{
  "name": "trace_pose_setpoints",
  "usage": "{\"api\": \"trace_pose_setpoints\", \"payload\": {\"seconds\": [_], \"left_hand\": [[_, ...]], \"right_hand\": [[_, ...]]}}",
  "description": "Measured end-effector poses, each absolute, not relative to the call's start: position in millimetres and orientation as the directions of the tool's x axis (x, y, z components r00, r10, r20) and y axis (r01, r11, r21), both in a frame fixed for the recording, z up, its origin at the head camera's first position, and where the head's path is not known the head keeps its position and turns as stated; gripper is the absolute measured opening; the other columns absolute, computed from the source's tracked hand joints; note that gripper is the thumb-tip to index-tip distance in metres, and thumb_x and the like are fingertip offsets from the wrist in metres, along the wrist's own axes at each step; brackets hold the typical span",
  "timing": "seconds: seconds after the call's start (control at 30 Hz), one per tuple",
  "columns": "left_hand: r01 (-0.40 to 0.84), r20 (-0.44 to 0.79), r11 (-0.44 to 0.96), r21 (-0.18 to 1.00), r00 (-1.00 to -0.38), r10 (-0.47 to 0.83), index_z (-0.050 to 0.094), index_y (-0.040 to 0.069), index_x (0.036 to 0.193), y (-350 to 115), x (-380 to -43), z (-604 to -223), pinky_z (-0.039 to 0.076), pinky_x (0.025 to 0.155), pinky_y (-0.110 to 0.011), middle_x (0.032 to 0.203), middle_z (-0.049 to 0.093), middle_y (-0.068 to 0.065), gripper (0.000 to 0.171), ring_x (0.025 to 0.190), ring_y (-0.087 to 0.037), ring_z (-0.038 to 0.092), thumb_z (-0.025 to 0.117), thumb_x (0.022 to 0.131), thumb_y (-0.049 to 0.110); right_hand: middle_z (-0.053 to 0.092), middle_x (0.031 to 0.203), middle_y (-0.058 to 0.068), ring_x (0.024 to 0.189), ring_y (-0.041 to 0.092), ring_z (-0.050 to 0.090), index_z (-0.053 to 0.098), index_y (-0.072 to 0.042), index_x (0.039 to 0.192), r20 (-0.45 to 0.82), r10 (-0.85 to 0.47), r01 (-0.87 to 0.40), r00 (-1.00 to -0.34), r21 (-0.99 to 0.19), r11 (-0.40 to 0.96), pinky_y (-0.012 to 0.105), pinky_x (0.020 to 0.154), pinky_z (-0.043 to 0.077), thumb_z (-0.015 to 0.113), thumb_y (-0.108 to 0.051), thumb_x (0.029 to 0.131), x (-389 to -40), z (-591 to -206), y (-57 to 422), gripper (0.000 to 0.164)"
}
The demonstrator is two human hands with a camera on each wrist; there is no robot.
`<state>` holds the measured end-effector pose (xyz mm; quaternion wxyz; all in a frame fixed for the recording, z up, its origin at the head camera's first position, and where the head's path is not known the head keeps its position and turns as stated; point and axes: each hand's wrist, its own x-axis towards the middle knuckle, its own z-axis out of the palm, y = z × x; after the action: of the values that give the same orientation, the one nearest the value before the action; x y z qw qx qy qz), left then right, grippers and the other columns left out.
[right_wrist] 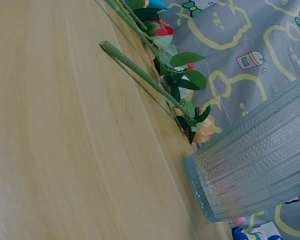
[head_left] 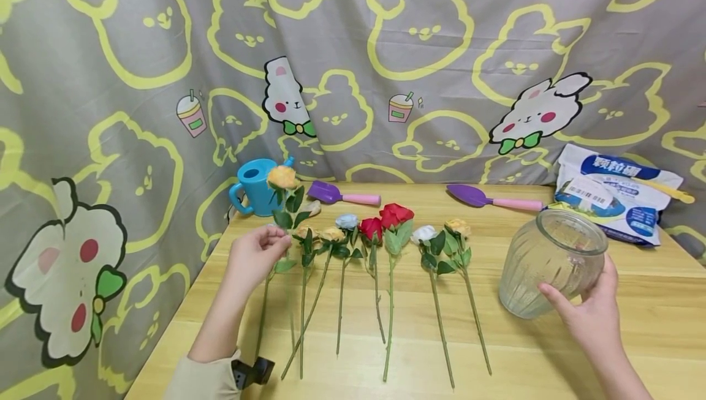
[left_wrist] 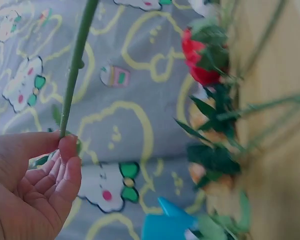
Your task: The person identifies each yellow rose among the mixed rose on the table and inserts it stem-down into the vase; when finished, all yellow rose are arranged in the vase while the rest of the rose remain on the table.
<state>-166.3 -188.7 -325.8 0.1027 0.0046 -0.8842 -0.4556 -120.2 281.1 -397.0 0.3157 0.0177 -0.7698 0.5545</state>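
Right wrist view: glass vase point(right_wrist: 255, 162) cut off. Left wrist view: red rose point(left_wrist: 193, 62) blurred, blue watering can point(left_wrist: 162, 228) cropped below.

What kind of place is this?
Probably a flower-arranging spot indoors: long-stemmed flowers lie on a wooden table, the right hand holds a glass vase, and a patterned curtain hangs behind.

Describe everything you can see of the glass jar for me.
The glass jar is clear, apparently glass, with a wide round mouth, thick smooth rim, and a bulging body narrowing toward the base. Its walls are ribbed with a pebbled texture. It is mouth up at the right side of the table, in front of the white and blue bag. The right hand grips it, thumb on the near side. Whether its base touches the table is unclear.
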Motion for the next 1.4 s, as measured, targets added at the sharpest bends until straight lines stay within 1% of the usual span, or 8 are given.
{"api": "trace_pose_setpoints", "payload": {"seconds": [0.13, 0.23, 0.43, 0.63, 0.83, 1.1, 1.27, 1.4], "left_hand": [[0.158, 0.224, 0.531, 0.832, -0.973, -0.062, 0.063, 0.001, 0.093, -172.1, -178.6, -307.0, 0.051, 0.061, -0.025, 0.081, 0.066, -0.009, 0.017, 0.07, -0.02, 0.063, 0.064, 0.084, 0.016], [0.225, 0.278, 0.504, 0.834, -0.96, -0.03, 0.063, 0.003, 0.093, -158.6, -187.9, -291.3, 0.052, 0.062, -0.027, 0.081, 0.066, -0.009, 0.018, 0.069, -0.019, 0.063, 0.064, 0.085, 0.019], [0.336, 0.372, 0.431, 0.837, -0.928, 0.001, 0.064, 0.005, 0.094, -129.0, -203.5, -262.2, 0.051, 0.06, -0.027, 0.081, 0.067, -0.006, 0.02, 0.071, -0.016, 0.063, 0.065, 0.084, 0.023], [0.458, 0.466, 0.307, 0.834, -0.883, 0.053, 0.064, 0.002, 0.093, -88.0, -215.4, -237.6, 0.052, 0.064, -0.025, 0.082, 0.068, -0.006, 0.017, 0.072, -0.018, 0.064, 0.066, 0.083, 0.015], [0.483, 0.468, 0.169, 0.859, -0.875, 0.125, 0.063, 0.001, 0.095, -44.2, -224.8, -214.3, 0.052, 0.068, -0.023, 0.083, 0.067, -0.007, 0.016, 0.072, -0.015, 0.064, 0.065, 0.083, 0.011], [0.537, 0.517, 0.034, 0.843, -0.826, 0.225, 0.062, -0.002, 0.094, 8.5, -230.6, -192.9, 0.051, 0.068, -0.021, 0.087, 0.068, -0.01, 0.017, 0.074, -0.013, 0.064, 0.065, 0.083, 0.011], [0.555, 0.546, -0.018, 0.831, -0.811, 0.212, 0.062, -0.004, 0.091, 32.4, -226.1, -178.4, 0.05, 0.064, -0.02, 0.084, 0.068, -0.011, 0.016, 0.07, -0.011, 0.064, 0.065, 0.082, 0.009], [0.595, 0.593, -0.055, 0.802, -0.783, 0.186, 0.063, -0.004, 0.089, 49.1, -224.7, -174.3, 0.05, 0.061, -0.019, 0.081, 0.068, -0.011, 0.014, 0.068, -0.01, 0.064, 0.066, 0.081, 0.008]], "right_hand": [[0.033, 0.13, 0.005, 0.109, 0.012, 0.042, 0.022, -0.013, 0.14, 0.514, 0.322, -0.389, -0.795, -0.84, 0.378, 0.011, 0.089, 0.036, 0.063, 0.029, 0.059, -121.0, -397.0, 281.7, 0.1], [0.033, 0.13, 0.005, 0.109, 0.011, 0.042, 0.022, -0.013, 0.14, 0.515, 0.324, -0.388, -0.793, -0.838, 0.384, 0.011, 0.089, 0.036, 0.063, 0.028, 0.06, -121.8, -397.0, 282.1, 0.099], [0.032, 0.13, 0.004, 0.109, 0.011, 0.041, 0.021, -0.013, 0.141, 0.512, 0.319, -0.374, -0.797, -0.834, 0.406, 0.011, 0.089, 0.035, 0.064, 0.028, 0.06, -122.6, -395.5, 282.1, 0.1], [0.032, 0.13, 0.003, 0.111, 0.011, 0.039, 0.02, -0.013, 0.141, 0.505, 0.323, -0.366, -0.8, -0.838, 0.404, 0.011, 0.09, 0.035, 0.063, 0.028, 0.06, -121.0, -395.8, 283.1, 0.1], [0.032, 0.127, 0.002, 0.11, 0.01, 0.039, 0.019, -0.013, 0.141, 0.516, 0.304, -0.365, -0.801, -0.823, 0.435, 0.01, 0.088, 0.036, 0.063, 0.029, 0.059, -119.0, -399.4, 285.2, 0.102], [0.032, 0.128, 0.001, 0.111, 0.01, 0.039, 0.019, -0.012, 0.141, 0.524, 0.299, -0.377, -0.798, -0.82, 0.432, 0.009, 0.087, 0.036, 0.062, 0.03, 0.059, -116.5, -401.6, 284.9, 0.101], [0.033, 0.128, 0.004, 0.109, 0.011, 0.041, 0.02, -0.01, 0.141, 0.514, 0.314, -0.381, -0.798, -0.835, 0.397, 0.009, 0.086, 0.037, 0.061, 0.032, 0.057, -118.0, -398.0, 282.8, 0.102], [0.032, 0.127, 0.005, 0.109, 0.01, 0.041, 0.02, -0.009, 0.14, 0.521, 0.305, -0.393, -0.797, -0.832, 0.392, 0.008, 0.086, 0.037, 0.061, 0.032, 0.058, -118.7, -399.2, 282.0, 0.101]]}}
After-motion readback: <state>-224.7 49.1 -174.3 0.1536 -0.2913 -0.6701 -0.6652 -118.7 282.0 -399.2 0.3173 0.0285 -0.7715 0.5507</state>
